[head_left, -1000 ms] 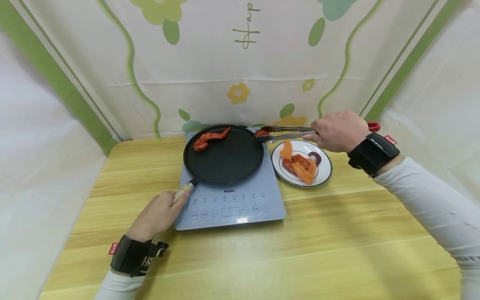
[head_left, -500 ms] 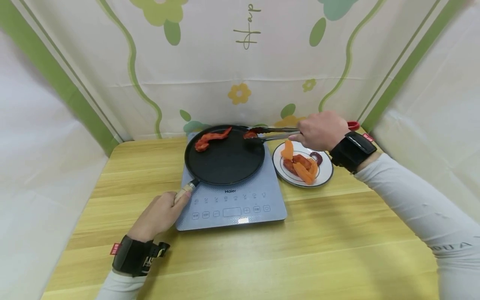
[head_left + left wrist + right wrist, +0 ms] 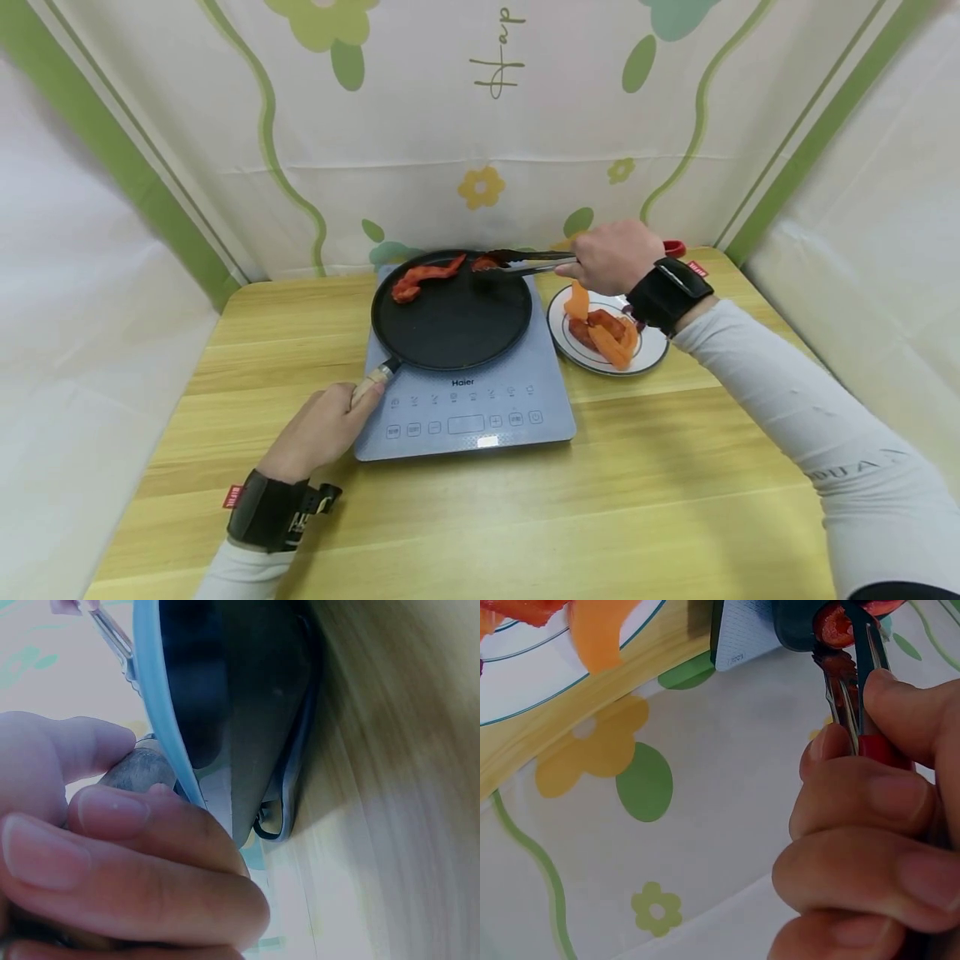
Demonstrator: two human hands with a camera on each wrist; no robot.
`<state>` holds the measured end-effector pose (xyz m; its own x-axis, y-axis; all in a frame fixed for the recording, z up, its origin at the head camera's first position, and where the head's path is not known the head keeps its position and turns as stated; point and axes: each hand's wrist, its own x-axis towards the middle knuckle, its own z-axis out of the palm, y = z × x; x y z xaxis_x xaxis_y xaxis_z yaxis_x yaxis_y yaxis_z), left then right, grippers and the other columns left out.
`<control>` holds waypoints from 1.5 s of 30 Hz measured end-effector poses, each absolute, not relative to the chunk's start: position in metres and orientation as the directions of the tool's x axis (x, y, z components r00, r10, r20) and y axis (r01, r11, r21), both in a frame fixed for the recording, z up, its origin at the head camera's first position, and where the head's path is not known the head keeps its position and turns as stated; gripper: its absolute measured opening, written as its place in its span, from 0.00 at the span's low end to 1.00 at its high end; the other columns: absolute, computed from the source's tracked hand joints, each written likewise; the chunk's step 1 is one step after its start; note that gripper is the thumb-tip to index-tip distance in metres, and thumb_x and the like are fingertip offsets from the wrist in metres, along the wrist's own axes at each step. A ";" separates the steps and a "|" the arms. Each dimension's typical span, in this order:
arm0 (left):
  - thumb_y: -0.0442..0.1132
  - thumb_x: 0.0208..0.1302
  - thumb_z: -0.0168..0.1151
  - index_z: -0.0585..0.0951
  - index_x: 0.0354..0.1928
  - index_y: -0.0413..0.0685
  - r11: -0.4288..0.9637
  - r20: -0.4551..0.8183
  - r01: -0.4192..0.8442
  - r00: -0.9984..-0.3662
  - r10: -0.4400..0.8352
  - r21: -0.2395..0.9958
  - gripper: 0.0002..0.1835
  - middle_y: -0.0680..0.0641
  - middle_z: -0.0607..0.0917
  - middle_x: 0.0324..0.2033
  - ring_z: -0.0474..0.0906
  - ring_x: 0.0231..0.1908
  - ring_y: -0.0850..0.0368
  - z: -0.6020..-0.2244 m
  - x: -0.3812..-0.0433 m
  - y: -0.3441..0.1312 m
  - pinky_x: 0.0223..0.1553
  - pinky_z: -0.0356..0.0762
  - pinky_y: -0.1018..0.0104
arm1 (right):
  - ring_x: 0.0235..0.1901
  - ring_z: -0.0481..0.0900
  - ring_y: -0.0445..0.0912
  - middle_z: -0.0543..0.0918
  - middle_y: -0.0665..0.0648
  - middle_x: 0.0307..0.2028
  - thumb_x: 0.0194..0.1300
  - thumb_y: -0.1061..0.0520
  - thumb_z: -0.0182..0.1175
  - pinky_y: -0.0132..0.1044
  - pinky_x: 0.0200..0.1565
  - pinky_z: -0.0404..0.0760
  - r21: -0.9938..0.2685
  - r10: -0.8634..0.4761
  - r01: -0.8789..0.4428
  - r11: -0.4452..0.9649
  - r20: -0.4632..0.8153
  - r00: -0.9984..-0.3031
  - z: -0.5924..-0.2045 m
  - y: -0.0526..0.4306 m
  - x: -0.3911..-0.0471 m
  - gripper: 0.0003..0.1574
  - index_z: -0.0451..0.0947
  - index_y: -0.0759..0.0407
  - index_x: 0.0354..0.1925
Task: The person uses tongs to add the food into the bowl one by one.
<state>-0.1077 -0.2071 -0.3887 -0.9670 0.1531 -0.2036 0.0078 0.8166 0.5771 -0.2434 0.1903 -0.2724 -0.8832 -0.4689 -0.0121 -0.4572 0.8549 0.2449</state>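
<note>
My left hand (image 3: 322, 429) grips the wooden handle (image 3: 371, 383) of a flat black frying pan (image 3: 453, 333), with fingers curled round the handle (image 3: 142, 769) in the left wrist view. Over the pan's back right part, my right hand (image 3: 618, 257) holds metal tongs (image 3: 540, 267) with red grips. Between the tongs' tips is a small rounded red food piece (image 3: 486, 263), partly hidden by them; the right wrist view shows the red piece (image 3: 834, 626) more closely. A long red, meat-like strip (image 3: 427, 275) lies at the pan's back left.
Under the pan is a grey Haier induction cooker (image 3: 517, 375). Right of it stands a white plate (image 3: 651, 350) with orange slices (image 3: 613, 346) and red pieces (image 3: 581, 332), partly below my right wrist. A flowered cloth (image 3: 420, 192) rises behind the wooden table (image 3: 480, 517).
My right hand has moved left, carrying the red piece in the tongs from the pan's right rim to over its back part. My left hand keeps its grip on the handle.
</note>
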 end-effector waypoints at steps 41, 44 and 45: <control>0.69 0.69 0.36 0.69 0.29 0.46 0.812 -0.201 0.008 -0.967 0.155 0.584 0.32 0.47 0.70 0.21 0.65 0.18 0.54 -0.390 -0.108 -0.206 0.19 0.62 0.63 | 0.18 0.68 0.47 0.66 0.50 0.16 0.67 0.28 0.47 0.40 0.19 0.63 0.259 -0.419 -0.402 0.878 0.014 -0.908 -0.281 0.173 -0.264 0.33 0.70 0.53 0.23; 0.68 0.70 0.37 0.69 0.28 0.46 0.810 -0.202 0.006 -0.967 0.153 0.586 0.32 0.47 0.69 0.21 0.65 0.18 0.53 -0.390 -0.109 -0.207 0.19 0.61 0.63 | 0.18 0.69 0.47 0.66 0.50 0.16 0.67 0.28 0.48 0.40 0.19 0.64 0.247 -0.425 -0.407 0.880 0.023 -0.905 -0.281 0.175 -0.262 0.33 0.70 0.53 0.24; 0.68 0.70 0.37 0.69 0.28 0.46 0.810 -0.201 0.007 -0.967 0.154 0.587 0.32 0.47 0.69 0.21 0.65 0.18 0.53 -0.390 -0.109 -0.207 0.19 0.61 0.63 | 0.18 0.69 0.47 0.66 0.51 0.16 0.67 0.29 0.48 0.40 0.19 0.64 0.242 -0.428 -0.410 0.879 0.025 -0.903 -0.280 0.176 -0.262 0.33 0.70 0.53 0.24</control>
<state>-0.1091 -0.2068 -0.3900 -0.9673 0.1540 -0.2014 0.0068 0.8098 0.5866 -0.2616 0.1759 -0.2803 -0.9033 -0.4283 0.0253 -0.4102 0.8794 0.2416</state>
